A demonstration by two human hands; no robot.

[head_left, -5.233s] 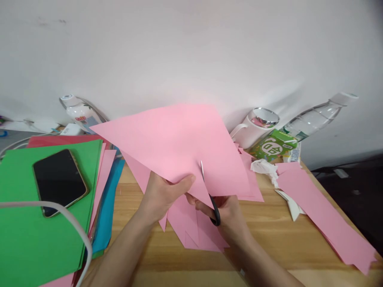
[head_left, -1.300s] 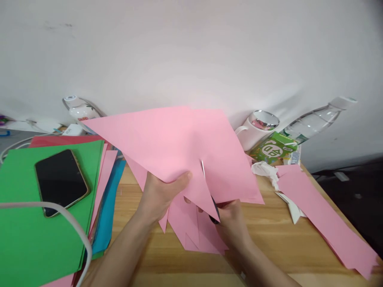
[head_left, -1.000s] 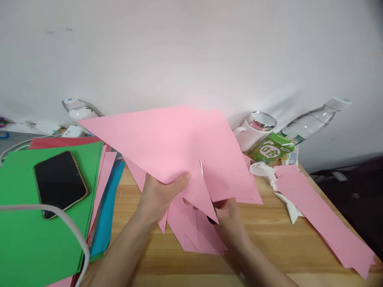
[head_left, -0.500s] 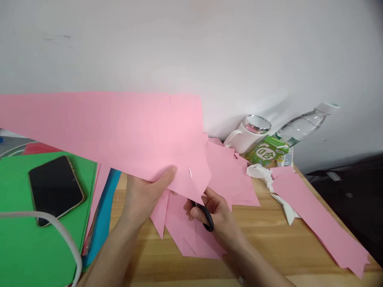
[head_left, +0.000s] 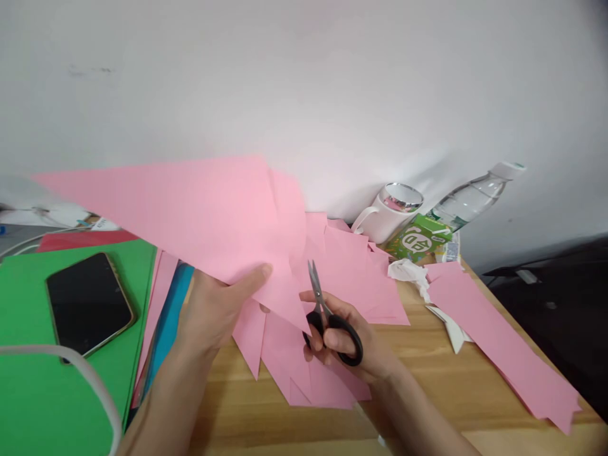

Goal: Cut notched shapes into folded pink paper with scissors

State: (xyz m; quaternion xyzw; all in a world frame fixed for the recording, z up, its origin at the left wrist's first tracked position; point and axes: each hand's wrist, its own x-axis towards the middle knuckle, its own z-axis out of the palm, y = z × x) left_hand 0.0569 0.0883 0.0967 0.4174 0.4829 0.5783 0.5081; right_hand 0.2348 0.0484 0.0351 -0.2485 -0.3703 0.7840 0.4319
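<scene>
A large sheet of pink paper is raised above the desk, with a cut running in from its right part. My left hand pinches its lower edge, thumb on top. My right hand grips black-handled scissors, fingers in the loops. The blades point up, slightly apart, just right of the sheet. Beneath both hands lie loose pink paper pieces, some with pointed ends.
On the left, a phone lies on a green folder, with a white cable in front. Back right stand a white mug, a green carton and a tilted bottle. Pink strips lie along the desk's right edge.
The scissors have come out of the sheet and now show fully to its right. The sheet has shifted left, and its right part now bends back along the cut.
</scene>
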